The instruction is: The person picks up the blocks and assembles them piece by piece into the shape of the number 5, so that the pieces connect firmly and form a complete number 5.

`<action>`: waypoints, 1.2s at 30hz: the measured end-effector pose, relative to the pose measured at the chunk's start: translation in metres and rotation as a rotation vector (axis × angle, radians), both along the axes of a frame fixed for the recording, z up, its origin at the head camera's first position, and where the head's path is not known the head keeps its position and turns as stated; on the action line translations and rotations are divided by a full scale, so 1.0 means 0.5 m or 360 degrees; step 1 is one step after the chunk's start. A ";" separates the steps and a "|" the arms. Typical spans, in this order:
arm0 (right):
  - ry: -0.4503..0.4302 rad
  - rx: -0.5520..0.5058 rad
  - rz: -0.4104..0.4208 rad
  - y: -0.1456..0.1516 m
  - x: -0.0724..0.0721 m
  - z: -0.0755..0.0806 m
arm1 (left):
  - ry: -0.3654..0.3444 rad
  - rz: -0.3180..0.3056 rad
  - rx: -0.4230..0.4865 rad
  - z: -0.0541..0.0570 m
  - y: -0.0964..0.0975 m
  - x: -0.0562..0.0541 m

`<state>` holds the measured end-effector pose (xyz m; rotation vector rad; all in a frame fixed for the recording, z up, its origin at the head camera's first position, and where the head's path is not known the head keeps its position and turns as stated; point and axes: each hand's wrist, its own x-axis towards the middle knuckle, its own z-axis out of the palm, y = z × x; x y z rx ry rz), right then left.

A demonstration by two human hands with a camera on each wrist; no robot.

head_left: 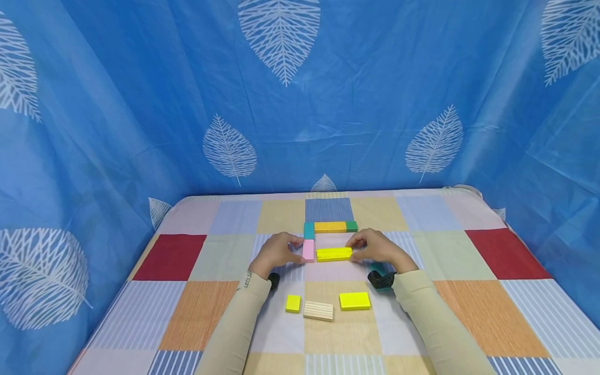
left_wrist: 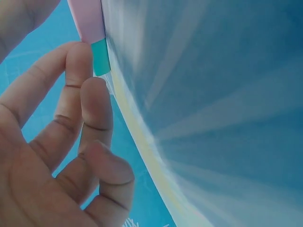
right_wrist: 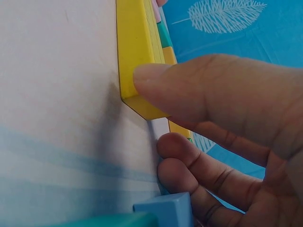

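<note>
In the head view my left hand (head_left: 277, 251) is at the left side of a pink block (head_left: 308, 251), thumb near its front end and index finger near its far end. The left wrist view shows the index fingertip against the pink block, the other fingers curled below. My right hand (head_left: 375, 247) holds the right end of a long yellow block (head_left: 334, 254), its thumb on the near face (right_wrist: 137, 52). Beyond the pink block lies a teal block (head_left: 309, 230), joined at a corner by an orange-yellow block (head_left: 330, 227) and a green block (head_left: 351, 226).
Nearer the front lie a small yellow square block (head_left: 292, 303), a ridged pale wooden block (head_left: 319, 310) and a yellow rectangular block (head_left: 354, 301). Beside the right hand are a blue block (right_wrist: 165, 208) and a teal piece (right_wrist: 118, 221). Blue curtains (head_left: 328, 104) surround the patchwork-covered table (head_left: 225, 250).
</note>
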<state>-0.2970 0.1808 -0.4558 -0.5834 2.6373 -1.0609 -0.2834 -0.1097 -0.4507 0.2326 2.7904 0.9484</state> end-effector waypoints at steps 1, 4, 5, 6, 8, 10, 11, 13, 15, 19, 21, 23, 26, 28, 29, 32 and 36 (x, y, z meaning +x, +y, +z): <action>0.0003 0.0000 0.0001 0.000 0.000 0.000 | -0.0002 0.0000 0.0000 0.000 0.001 0.000; 0.0013 0.0001 0.0007 0.000 0.000 -0.001 | -0.0003 -0.0005 -0.0009 0.001 0.001 0.000; 0.0016 0.0002 0.0010 0.000 -0.001 -0.002 | 0.0002 -0.0007 -0.0014 0.001 0.002 0.000; 0.0018 0.0000 0.0014 0.000 -0.001 -0.002 | 0.0007 -0.0013 -0.0019 0.002 0.002 0.000; 0.0022 0.0001 0.0017 -0.001 -0.002 -0.003 | 0.0017 -0.0022 -0.0027 0.004 0.002 0.001; 0.0028 0.0005 0.0021 0.000 -0.003 -0.003 | 0.0023 -0.0026 -0.0031 0.005 0.002 0.001; 0.0029 0.0005 0.0022 0.000 -0.003 -0.004 | 0.0024 -0.0024 -0.0034 0.006 0.003 0.002; 0.0034 0.0002 0.0026 0.000 -0.004 -0.005 | 0.0022 -0.0023 -0.0034 0.007 0.003 0.003; 0.0042 -0.0006 0.0036 0.001 -0.004 -0.006 | 0.0021 -0.0023 -0.0035 0.008 0.004 0.004; 0.0062 -0.0023 0.0062 0.001 -0.003 -0.006 | 0.0014 -0.0022 -0.0033 0.008 0.005 0.005; 0.0067 -0.0024 0.0070 0.000 -0.002 -0.005 | 0.0009 -0.0019 -0.0039 0.007 0.005 0.005; 0.0070 -0.0023 0.0074 -0.001 0.000 -0.004 | 0.0007 -0.0017 -0.0046 0.006 0.006 0.004; 0.0069 -0.0018 0.0075 -0.003 0.001 -0.003 | 0.0009 -0.0016 -0.0050 0.004 0.005 0.005; 0.0068 -0.0022 0.0078 -0.003 0.001 -0.003 | 0.0013 -0.0017 -0.0051 0.003 0.005 0.005; 0.0068 -0.0024 0.0079 -0.003 0.001 -0.003 | 0.0016 -0.0017 -0.0051 0.003 0.005 0.005; 0.0068 -0.0031 0.0079 -0.003 -0.001 -0.005 | 0.0021 -0.0021 -0.0055 0.003 0.006 0.004; 0.0066 -0.0024 0.0070 -0.002 -0.004 -0.007 | 0.0017 -0.0027 -0.0059 0.005 0.006 0.003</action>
